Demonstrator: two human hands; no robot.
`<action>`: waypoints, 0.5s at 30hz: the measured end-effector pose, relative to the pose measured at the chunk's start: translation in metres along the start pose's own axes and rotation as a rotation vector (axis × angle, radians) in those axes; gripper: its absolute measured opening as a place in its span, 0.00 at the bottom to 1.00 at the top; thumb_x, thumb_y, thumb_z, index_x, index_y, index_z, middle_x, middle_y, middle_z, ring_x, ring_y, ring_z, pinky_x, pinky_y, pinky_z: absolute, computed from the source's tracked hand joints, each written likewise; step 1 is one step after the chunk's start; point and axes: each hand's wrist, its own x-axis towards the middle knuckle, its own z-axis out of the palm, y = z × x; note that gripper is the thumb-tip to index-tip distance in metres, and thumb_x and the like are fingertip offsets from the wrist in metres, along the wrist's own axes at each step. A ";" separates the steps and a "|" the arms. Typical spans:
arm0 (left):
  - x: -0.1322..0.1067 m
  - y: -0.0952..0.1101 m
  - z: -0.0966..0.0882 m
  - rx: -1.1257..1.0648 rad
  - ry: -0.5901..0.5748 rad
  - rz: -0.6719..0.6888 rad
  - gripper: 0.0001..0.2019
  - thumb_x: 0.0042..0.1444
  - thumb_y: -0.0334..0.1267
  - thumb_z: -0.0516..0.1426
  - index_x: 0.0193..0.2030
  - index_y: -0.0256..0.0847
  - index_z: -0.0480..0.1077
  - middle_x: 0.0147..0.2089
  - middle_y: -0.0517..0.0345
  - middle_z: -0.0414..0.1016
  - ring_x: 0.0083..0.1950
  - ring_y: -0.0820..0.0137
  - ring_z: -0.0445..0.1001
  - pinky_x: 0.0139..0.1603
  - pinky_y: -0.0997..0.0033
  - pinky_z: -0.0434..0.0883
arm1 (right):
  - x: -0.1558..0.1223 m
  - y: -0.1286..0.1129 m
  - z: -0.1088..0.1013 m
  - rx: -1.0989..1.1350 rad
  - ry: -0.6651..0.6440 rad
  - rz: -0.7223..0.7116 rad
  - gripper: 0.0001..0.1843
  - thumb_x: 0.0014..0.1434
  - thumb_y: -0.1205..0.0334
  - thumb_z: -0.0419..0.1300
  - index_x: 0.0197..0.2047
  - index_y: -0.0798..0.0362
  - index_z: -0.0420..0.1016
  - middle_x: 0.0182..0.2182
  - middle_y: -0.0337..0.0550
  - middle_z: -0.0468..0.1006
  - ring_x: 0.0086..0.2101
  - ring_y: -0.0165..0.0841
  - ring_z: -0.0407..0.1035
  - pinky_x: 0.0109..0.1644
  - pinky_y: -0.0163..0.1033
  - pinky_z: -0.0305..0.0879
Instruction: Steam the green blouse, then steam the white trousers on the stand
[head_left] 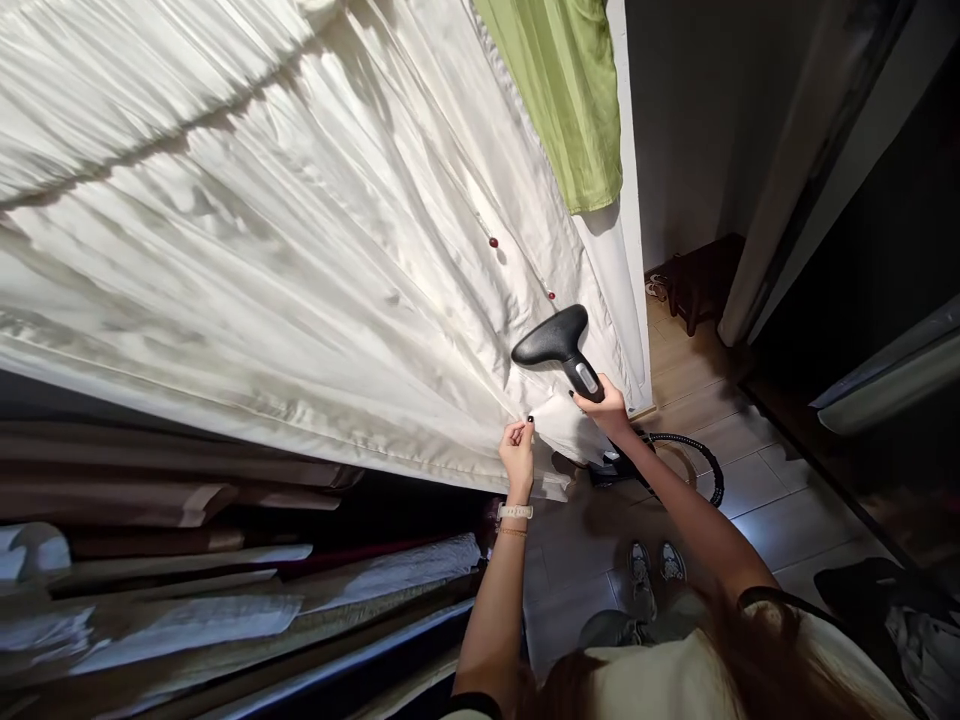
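Observation:
My right hand is wrapped round the handle of a black garment steamer head, whose wide end lies against a hanging white garment. Just left of it, my left hand pinches the lower part of the same white fabric between thumb and fingers. A pale watch circles my left wrist. Two thin cords with red beads hang over the cloth above the steamer head. Creases run across the fabric around both hands.
A green garment hangs at the upper right. The steamer's black ribbed hose curves over the wooden floor beside my right forearm. Several folded or hanging fabrics fill the lower left. A dark stool stands by the wall.

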 end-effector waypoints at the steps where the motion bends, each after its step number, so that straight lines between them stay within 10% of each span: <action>1: -0.007 0.000 -0.005 -0.019 0.015 -0.015 0.24 0.45 0.57 0.69 0.34 0.39 0.69 0.27 0.64 0.67 0.30 0.74 0.65 0.37 0.72 0.64 | -0.005 0.007 -0.004 -0.030 0.004 0.015 0.21 0.48 0.42 0.64 0.34 0.49 0.66 0.26 0.33 0.66 0.29 0.31 0.60 0.32 0.36 0.57; 8: -0.072 0.000 -0.048 0.029 -0.015 -0.003 0.24 0.51 0.58 0.67 0.39 0.42 0.64 0.24 0.70 0.60 0.28 0.75 0.60 0.34 0.76 0.61 | -0.037 0.032 -0.014 -0.064 -0.054 0.078 0.23 0.47 0.39 0.64 0.34 0.49 0.67 0.25 0.35 0.67 0.29 0.33 0.61 0.32 0.37 0.56; 15: -0.112 0.007 -0.087 0.117 0.135 -0.069 0.30 0.44 0.55 0.71 0.48 0.39 0.70 0.33 0.57 0.77 0.34 0.70 0.75 0.39 0.70 0.72 | -0.039 -0.012 -0.001 0.034 -0.156 -0.026 0.19 0.50 0.46 0.66 0.35 0.49 0.68 0.26 0.33 0.67 0.29 0.31 0.60 0.33 0.36 0.57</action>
